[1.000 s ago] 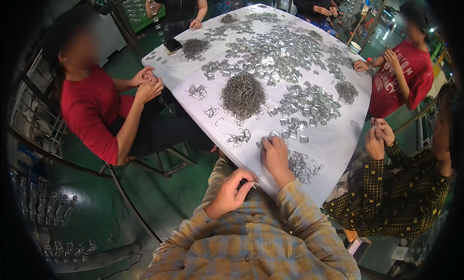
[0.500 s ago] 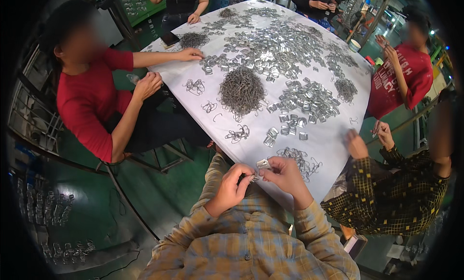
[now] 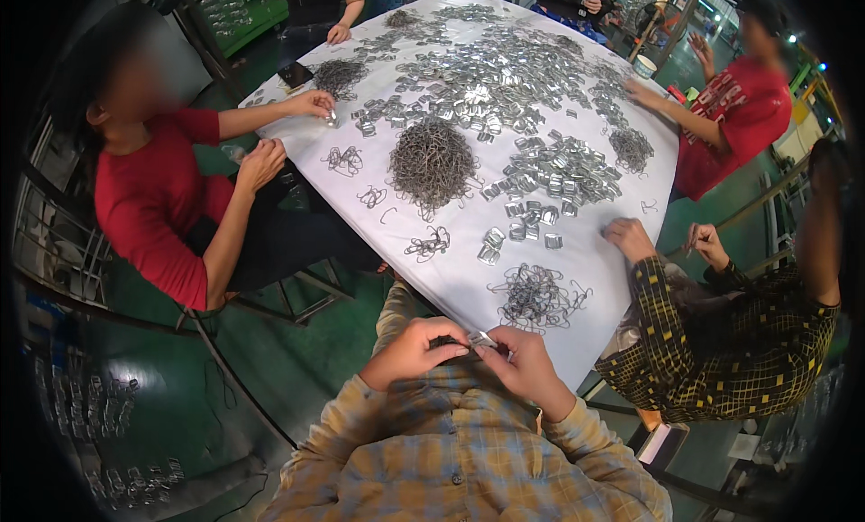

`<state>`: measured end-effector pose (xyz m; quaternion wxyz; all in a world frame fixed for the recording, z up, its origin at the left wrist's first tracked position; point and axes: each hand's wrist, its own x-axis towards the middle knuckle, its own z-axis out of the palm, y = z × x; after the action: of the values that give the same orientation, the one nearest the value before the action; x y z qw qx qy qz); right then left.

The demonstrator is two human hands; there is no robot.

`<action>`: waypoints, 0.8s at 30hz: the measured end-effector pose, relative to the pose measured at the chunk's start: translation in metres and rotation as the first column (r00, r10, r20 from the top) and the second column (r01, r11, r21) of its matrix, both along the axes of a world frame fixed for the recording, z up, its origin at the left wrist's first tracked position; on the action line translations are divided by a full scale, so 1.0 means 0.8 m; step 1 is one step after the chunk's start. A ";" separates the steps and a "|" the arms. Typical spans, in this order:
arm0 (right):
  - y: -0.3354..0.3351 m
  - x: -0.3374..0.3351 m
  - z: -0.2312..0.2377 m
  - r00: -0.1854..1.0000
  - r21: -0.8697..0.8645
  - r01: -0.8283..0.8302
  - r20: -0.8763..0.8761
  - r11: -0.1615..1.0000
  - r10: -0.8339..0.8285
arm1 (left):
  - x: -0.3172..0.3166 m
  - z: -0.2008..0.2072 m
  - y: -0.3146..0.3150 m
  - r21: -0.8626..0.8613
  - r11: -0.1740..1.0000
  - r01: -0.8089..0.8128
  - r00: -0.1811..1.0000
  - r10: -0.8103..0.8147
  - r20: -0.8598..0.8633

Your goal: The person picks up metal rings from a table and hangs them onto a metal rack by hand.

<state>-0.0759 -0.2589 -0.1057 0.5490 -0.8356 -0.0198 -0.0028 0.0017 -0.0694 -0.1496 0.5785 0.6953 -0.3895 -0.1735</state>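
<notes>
Close to my body, at the table's near edge, both my hands meet. A small silver metal buckle point(image 3: 483, 338) is pinched between the thumb and fingers of my right hand point(image 3: 524, 362). My left hand point(image 3: 416, 353) is closed, its fingertips at the buckle's left side; what it pinches is mostly hidden. Just beyond them lies a loose heap of bent wire hooks point(image 3: 539, 297). Farther off are several loose buckles point(image 3: 492, 241), a larger pile of buckles point(image 3: 563, 175) and a tall round heap of wire hooks point(image 3: 432, 166).
The white-covered table point(image 3: 351, 193) carries many more buckles and wire hooks. A person in red point(image 3: 149, 207) sits at the left, another in red point(image 3: 734, 117) at the far right. A person in a black-and-yellow shirt point(image 3: 721, 342) works close on my right. A dark phone point(image 3: 295, 74) lies far left.
My hands have come together and down toward me; the buckle is now at both hands' fingertips. The left neighbour's hand has lifted a buckle, and the far-right person's hand now reaches onto the table.
</notes>
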 end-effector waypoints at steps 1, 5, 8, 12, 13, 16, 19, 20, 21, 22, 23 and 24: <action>0.001 -0.003 -0.001 1.000 -0.002 0.000 -0.007 1.000 0.000 | 0.005 -0.002 -0.004 -0.018 1.000 -0.012 0.990 0.009 -0.143; 0.001 -0.009 0.001 1.000 -0.067 -0.003 -0.008 0.998 0.002 | 0.034 -0.025 -0.040 0.102 0.982 -0.156 0.987 0.153 0.037; 0.002 -0.009 -0.002 1.000 -0.064 -0.001 0.009 0.998 0.002 | 0.047 -0.043 -0.076 0.123 0.950 -0.288 0.902 0.225 0.369; 0.004 -0.012 -0.003 1.000 -0.044 0.028 0.013 0.999 -0.027 | 0.049 -0.055 -0.110 0.231 0.896 -0.380 0.717 0.127 0.685; 0.003 -0.012 -0.004 0.999 -0.046 0.031 0.018 0.998 -0.030 | 0.049 -0.053 -0.113 0.232 0.897 -0.377 0.718 0.125 0.684; 0.001 -0.011 -0.007 0.998 -0.039 0.044 0.048 0.998 -0.042 | 0.052 -0.046 -0.119 0.312 0.879 -0.362 0.664 0.008 0.748; 0.002 -0.010 -0.011 0.994 -0.022 0.061 0.090 0.998 -0.059 | 0.056 -0.049 -0.117 0.356 0.864 -0.356 0.631 -0.059 0.773; 0.003 -0.009 -0.012 0.992 -0.014 0.069 0.107 0.997 -0.067 | 0.058 -0.051 -0.114 0.339 0.864 -0.373 0.676 0.003 0.737; 0.003 -0.009 -0.014 0.992 -0.014 0.065 0.108 0.998 -0.064 | 0.060 -0.052 -0.110 0.322 0.862 -0.392 0.716 0.066 0.695; 0.002 -0.008 -0.018 0.990 -0.005 0.083 0.116 0.997 -0.082 | 0.061 -0.048 -0.107 0.325 0.861 -0.392 0.717 0.065 0.694; 0.002 -0.008 -0.021 0.987 0.004 0.099 0.124 0.995 -0.099 | 0.063 -0.042 -0.102 0.291 0.886 -0.361 0.829 0.162 0.536; 0.003 -0.007 -0.022 0.988 0.006 0.096 0.122 0.995 -0.096 | 0.063 -0.035 -0.095 0.249 0.907 -0.340 0.905 0.244 0.349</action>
<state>-0.0815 -0.2564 -0.1235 0.5459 -0.8339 -0.0130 -0.0805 0.0520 -0.1455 -0.1777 0.4158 0.8453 -0.3342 -0.0302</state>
